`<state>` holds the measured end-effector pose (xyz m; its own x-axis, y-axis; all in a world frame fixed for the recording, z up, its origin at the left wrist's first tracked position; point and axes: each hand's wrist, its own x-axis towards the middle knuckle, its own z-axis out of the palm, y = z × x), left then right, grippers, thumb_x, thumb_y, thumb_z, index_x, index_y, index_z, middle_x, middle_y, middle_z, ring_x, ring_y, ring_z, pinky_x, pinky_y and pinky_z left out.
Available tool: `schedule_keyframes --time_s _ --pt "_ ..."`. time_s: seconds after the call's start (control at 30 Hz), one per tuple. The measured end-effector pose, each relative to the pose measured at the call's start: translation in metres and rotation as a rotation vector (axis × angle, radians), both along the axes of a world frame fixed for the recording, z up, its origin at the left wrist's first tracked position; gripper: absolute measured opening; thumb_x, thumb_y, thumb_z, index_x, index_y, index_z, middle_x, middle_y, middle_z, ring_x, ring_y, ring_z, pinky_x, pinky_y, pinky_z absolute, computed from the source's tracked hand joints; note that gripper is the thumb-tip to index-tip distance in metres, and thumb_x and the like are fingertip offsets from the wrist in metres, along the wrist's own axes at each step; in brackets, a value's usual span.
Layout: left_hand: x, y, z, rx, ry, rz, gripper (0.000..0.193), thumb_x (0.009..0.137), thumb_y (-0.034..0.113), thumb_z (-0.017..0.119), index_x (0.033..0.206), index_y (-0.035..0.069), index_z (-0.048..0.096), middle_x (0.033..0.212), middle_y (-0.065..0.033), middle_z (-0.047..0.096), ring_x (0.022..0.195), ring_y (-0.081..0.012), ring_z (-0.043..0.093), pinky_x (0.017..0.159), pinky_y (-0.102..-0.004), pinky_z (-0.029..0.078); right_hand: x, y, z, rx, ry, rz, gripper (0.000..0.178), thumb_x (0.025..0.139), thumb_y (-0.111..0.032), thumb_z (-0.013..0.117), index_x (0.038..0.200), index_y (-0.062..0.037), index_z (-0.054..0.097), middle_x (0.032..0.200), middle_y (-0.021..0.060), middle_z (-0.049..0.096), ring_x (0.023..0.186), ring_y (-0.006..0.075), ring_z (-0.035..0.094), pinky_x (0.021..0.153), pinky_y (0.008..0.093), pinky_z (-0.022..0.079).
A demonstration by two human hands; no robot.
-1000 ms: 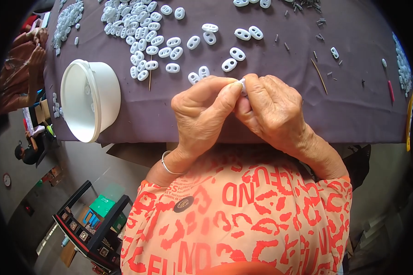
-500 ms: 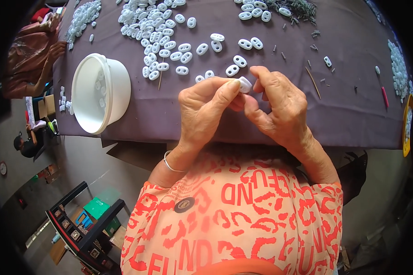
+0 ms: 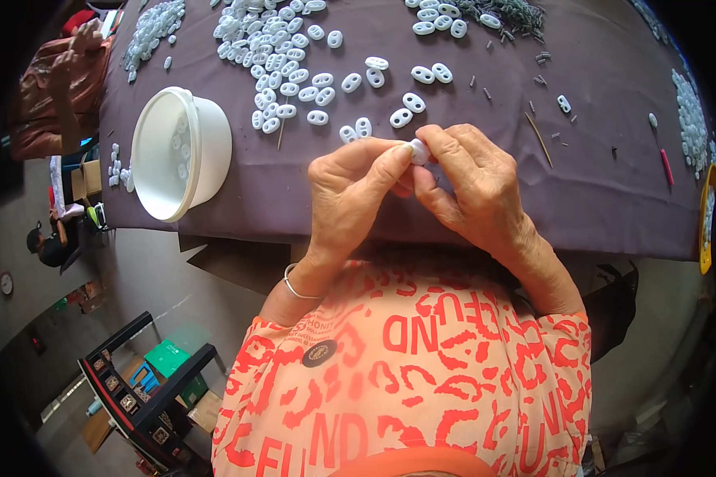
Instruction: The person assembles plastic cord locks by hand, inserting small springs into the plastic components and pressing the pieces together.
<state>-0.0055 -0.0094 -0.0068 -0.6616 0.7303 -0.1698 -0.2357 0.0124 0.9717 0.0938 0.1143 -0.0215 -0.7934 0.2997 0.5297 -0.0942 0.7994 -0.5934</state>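
My left hand (image 3: 352,183) pinches a small white plastic cord lock (image 3: 419,153) between thumb and fingers, just above the near part of the table. On the other side of it, my right hand (image 3: 476,181) is closed, its index finger and thumb pressing against the same piece. Fingers cover most of the cord lock, so its holes are hidden. Just beyond my hands lie loose two-hole oval cord locks (image 3: 402,118), with a large heap of them (image 3: 254,36) farther back on the left.
A white round tub (image 3: 213,151) tilts toward the left, with a few pieces inside. Small metal springs (image 3: 509,17) are piled at the back right. A thin wooden stick (image 3: 538,140) and a pink-handled tool (image 3: 666,167) lie to the right. Another person's arm (image 3: 68,103) is at the far left.
My right fingers have come in from slightly apart and closed against the cord lock. The left hand keeps its pinch. At the far left, the other person's hands have shifted.
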Motion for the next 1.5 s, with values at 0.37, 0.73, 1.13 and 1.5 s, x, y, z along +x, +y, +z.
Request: schedule_keyframes --time_s 0.37,0.73,1.13,1.5 --pt "0.003 0.0 -0.005 -0.022 0.062 0.028 0.014 0.086 0.008 0.06 0.088 -0.004 0.066 0.073 -0.0053 0.064 0.064 -0.008 0.058 0.059 -0.0203 0.048 -0.001 -0.002 -0.002 0.025 -0.015 0.069 0.03 0.072 0.003 0.063 0.101 0.0073 0.055 0.076 0.0132 0.058 0.064 0.0261 0.058 0.057 0.0333 0.049" --pt "0.001 -0.001 -0.002 0.003 -0.03 0.039 0.015 0.086 0.009 0.058 0.086 -0.004 0.066 0.075 -0.0073 0.066 0.063 -0.0098 0.06 0.058 -0.0215 0.048 0.002 0.003 0.004 -0.125 0.001 0.02 0.042 0.065 -0.002 0.069 0.105 0.0008 0.056 0.081 0.0097 0.057 0.069 0.0209 0.057 0.058 0.0297 0.048" --pt "0.003 -0.001 -0.001 -0.039 0.026 0.031 0.013 0.086 0.007 0.059 0.087 -0.004 0.066 0.073 -0.0056 0.065 0.062 -0.008 0.058 0.057 -0.0201 0.048 -0.001 0.001 -0.001 -0.087 0.043 0.068 0.027 0.069 0.001 0.066 0.095 0.0028 0.059 0.082 0.0135 0.06 0.069 0.0259 0.059 0.059 0.0321 0.049" --pt "-0.027 -0.039 0.032 -0.011 0.711 0.412 0.006 0.082 0.0 0.058 0.084 -0.003 0.063 0.073 -0.0076 0.064 0.063 -0.0093 0.059 0.057 -0.0216 0.048 0.007 0.008 0.004 -0.153 -0.007 0.024 0.035 0.07 0.002 0.068 0.105 0.0018 0.06 0.082 0.0095 0.061 0.065 0.0132 0.058 0.046 0.0217 0.042"
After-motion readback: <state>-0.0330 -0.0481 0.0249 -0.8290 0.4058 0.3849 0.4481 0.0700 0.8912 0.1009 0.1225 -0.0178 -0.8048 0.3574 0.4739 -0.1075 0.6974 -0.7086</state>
